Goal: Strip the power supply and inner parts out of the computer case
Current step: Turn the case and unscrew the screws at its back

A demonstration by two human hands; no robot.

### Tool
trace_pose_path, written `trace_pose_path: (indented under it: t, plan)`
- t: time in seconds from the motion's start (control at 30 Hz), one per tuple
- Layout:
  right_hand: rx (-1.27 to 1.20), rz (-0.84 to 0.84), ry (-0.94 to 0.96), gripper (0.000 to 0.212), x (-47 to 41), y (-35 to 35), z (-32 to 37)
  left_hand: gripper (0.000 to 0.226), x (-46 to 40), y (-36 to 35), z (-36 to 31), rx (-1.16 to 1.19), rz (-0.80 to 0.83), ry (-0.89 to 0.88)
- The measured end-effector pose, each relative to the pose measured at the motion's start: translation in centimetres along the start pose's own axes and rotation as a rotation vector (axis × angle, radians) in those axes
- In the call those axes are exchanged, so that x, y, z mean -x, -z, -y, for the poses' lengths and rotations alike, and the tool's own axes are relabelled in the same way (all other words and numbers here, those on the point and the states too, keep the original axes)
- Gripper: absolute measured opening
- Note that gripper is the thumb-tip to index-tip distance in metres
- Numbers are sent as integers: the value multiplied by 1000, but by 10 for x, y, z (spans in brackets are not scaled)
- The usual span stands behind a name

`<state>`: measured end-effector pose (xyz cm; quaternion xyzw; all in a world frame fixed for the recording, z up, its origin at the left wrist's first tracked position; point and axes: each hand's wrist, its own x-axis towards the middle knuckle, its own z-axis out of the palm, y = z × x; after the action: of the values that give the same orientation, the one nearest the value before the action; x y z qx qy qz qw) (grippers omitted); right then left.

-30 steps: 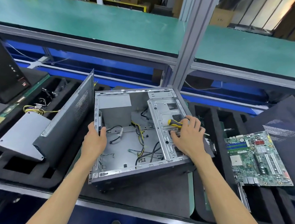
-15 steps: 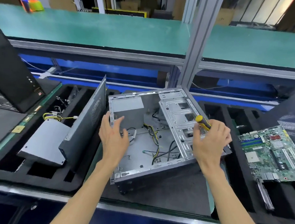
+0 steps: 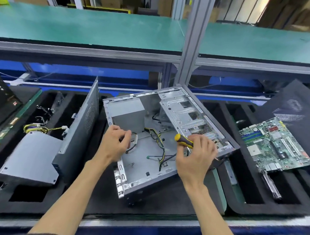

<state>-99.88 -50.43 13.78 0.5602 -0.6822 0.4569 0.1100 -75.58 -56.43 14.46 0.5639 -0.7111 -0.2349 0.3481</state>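
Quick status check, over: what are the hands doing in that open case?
Right hand grips screwdriver over the case. Left hand curled at the cables, grip unclear. Power supply and motherboard already out. Loose cables remain inside.

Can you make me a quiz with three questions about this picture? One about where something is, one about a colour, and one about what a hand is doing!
1. Where is the green motherboard?
A. inside the computer case
B. right of the computer case
C. on the green shelf

2. What colours is the screwdriver handle?
A. yellow and black
B. red and white
C. all blue

3. What is the right hand doing?
A. lying flat and empty
B. holding the screwdriver
C. lifting the motherboard

Answers: B, it lies on the black foam beside the computer case; A, a yellow end with black grip shows; B, fingers curl round the handle.
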Motion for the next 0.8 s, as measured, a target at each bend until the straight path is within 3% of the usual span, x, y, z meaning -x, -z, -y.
trace_pose_path:
  t: [0.4, 0.8]
  plan:
    - [-21, 32, -59, 19, -16, -1, -17, 70, 7, -22, -8, 154, -114, 93]
    - [52, 68, -73, 28, -42, -1, -38, 55, 15, -48, -34, 146, -289, 60]
